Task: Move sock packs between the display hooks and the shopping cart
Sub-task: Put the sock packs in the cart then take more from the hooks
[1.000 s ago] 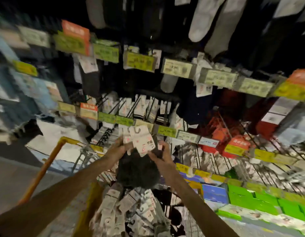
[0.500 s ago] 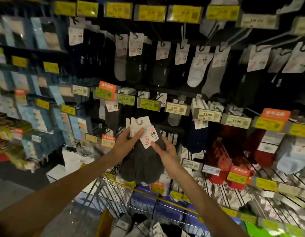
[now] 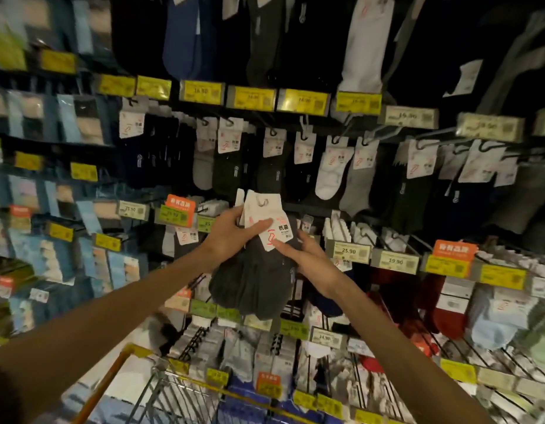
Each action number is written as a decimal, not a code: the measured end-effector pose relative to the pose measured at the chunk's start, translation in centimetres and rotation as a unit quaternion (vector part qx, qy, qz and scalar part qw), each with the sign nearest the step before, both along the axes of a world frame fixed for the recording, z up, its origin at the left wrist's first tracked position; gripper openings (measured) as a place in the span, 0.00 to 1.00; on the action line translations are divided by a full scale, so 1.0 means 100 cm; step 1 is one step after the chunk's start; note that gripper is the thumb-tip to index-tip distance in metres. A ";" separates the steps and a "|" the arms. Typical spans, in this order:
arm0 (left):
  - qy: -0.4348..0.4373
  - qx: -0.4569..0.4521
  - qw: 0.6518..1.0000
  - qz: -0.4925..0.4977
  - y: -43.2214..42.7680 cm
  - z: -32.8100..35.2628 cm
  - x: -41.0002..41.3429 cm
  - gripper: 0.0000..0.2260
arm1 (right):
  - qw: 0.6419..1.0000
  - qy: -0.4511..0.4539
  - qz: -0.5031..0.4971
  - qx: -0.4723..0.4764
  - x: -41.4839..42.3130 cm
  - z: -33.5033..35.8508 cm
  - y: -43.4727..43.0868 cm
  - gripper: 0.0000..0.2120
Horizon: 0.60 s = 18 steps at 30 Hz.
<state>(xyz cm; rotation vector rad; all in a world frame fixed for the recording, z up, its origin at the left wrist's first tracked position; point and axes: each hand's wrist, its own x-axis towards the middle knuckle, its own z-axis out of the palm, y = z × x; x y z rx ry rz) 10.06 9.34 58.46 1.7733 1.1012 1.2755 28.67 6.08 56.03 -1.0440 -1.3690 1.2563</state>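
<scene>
- Two hands meet on one bundle. The left hand [image 3: 231, 237] pinches the white header cards, thumb across their face. The right hand [image 3: 309, 260] curls round the bundle's right side, one fingertip at the front card's lower edge.
- Sock packs [image 3: 252, 286]: several dark grey packs stacked together and held in the air between the hands, long axis upright, cards on top, fabric hanging below.
- Hanger loops on the cards point up toward the display hooks [image 3: 382, 133], which lie above and beyond the hands. The left hand is nearer the loops.
- Shopping cart [image 3: 173, 399]: below the forearms, well apart from the bundle.
- Judgement: the raised, upright bundle suggests hanging, not dropping.
</scene>
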 end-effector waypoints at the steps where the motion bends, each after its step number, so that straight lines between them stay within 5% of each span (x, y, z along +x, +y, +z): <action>1: 0.001 0.011 1.000 0.004 0.006 0.012 0.003 0.21 | 1.000 -0.001 -0.011 0.013 0.000 0.013 0.003 0.24; 10: -0.052 0.027 0.998 0.003 0.042 0.076 -0.006 0.25 | 0.990 0.029 -0.117 0.066 -0.019 0.098 0.022 0.25; 15: -0.101 0.018 0.995 -0.004 0.057 0.072 -0.028 0.37 | 0.983 0.103 -0.141 0.054 -0.035 0.105 0.034 0.21; 18: -0.095 0.003 0.995 0.014 0.071 0.068 -0.041 0.30 | 0.982 0.108 -0.152 0.036 -0.049 0.102 0.047 0.25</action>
